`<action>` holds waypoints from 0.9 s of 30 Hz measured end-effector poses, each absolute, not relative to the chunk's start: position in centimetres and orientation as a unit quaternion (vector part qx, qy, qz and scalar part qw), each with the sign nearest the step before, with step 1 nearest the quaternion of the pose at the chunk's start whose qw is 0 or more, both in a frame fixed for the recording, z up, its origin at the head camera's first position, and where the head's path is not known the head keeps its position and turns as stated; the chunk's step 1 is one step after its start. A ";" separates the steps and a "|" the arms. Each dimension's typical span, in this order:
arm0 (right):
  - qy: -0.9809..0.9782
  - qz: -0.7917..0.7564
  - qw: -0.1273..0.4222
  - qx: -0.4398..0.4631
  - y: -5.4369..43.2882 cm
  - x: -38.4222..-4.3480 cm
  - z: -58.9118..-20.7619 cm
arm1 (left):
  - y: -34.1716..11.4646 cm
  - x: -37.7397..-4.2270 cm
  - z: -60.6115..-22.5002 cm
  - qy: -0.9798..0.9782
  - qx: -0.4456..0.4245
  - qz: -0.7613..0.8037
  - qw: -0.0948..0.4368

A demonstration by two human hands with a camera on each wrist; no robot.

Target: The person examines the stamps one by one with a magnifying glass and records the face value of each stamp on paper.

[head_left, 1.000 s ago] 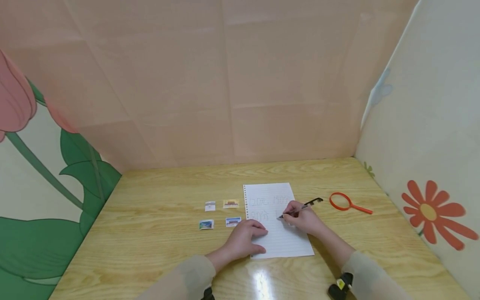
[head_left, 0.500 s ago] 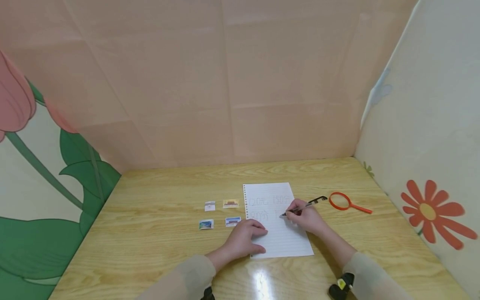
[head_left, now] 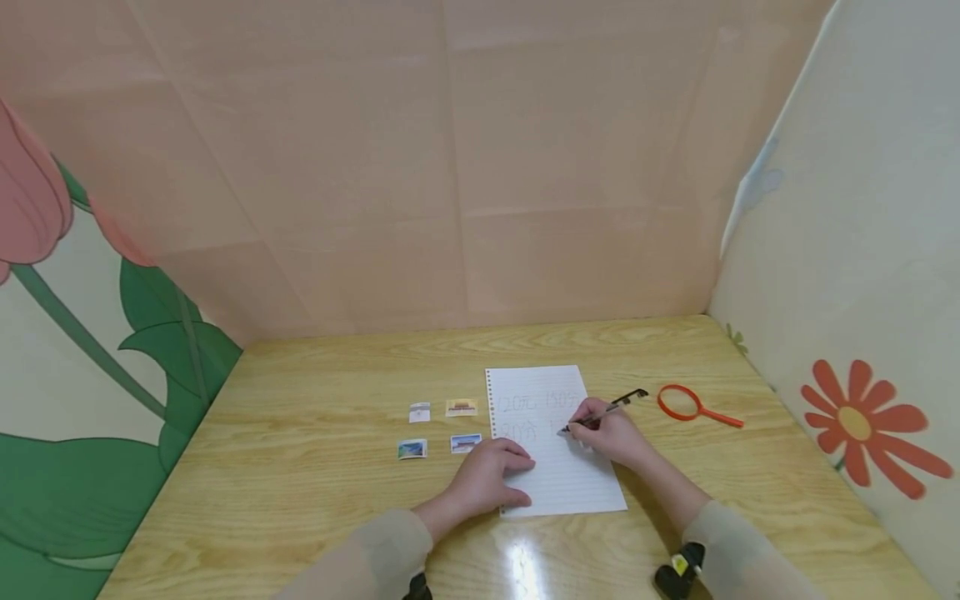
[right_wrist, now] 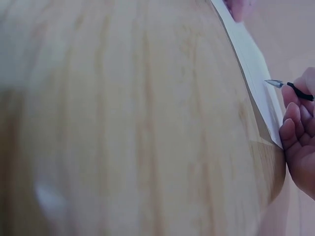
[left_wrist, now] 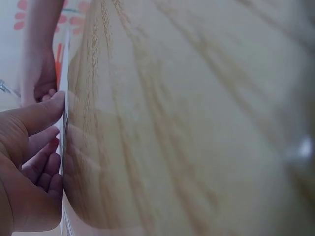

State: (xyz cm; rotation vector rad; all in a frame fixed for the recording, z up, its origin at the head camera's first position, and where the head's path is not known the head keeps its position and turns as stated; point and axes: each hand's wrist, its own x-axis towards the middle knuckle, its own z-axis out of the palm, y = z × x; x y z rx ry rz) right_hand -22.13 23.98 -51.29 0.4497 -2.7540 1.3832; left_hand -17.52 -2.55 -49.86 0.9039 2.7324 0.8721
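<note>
A lined white sheet of paper (head_left: 562, 483) with punched holes down its left side lies on the table. Handwritten figures and characters fill two rows on its upper part. My right hand (head_left: 613, 435) pinches a black pen (head_left: 618, 403), its tip at the second row; in the right wrist view the metal tip of the pen (right_wrist: 273, 83) points at the paper. My left hand (head_left: 487, 477) rests on the sheet's lower left with thumb and fingers spread apart. In the left wrist view, the left hand (left_wrist: 29, 147) lies along the paper's edge.
Left of the paper lie several small picture stamps, among them a yellow stamp (head_left: 461, 407) and a blue-green stamp (head_left: 412, 449). A red magnifying glass (head_left: 702, 410) lies to the right. A pinkish sheet (head_left: 360, 167) stands behind the wooden table (head_left: 300, 467).
My right hand and the pen shift slightly right, then a little back left, by the second row of writing. The left hand and the paper stay in place.
</note>
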 end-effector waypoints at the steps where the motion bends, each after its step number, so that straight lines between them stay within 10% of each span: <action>1: -0.884 0.443 0.014 0.146 24.0 -22.1 -51.3 | -2.6 -17.5 -49.8 0.906 0.300 0.290 0.067; 27: -0.861 0.498 0.013 0.106 24.9 -23.2 -51.1 | -2.6 -17.4 -49.8 0.904 0.294 0.301 0.076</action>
